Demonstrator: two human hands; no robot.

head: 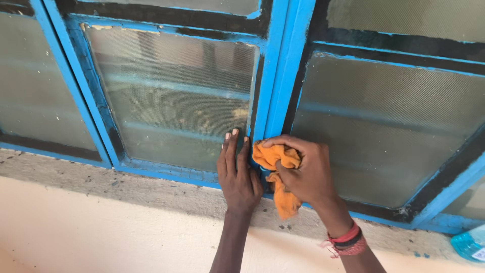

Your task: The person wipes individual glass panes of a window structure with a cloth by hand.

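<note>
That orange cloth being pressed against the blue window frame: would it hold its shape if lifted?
Probably not. The orange cloth bunches in the right hand and its tail droops, so it looks floppy. It seems light, held by fingers alone. It likely grips, not slips.

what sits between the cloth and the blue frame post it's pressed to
Nothing visible. The right hand bunches the orange cloth straight against the blue frame post. The left hand lies flat on the glass pane beside it, left of the cloth, not in front of it.

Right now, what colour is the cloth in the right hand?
Orange; the head view shows the cloth best.
</note>
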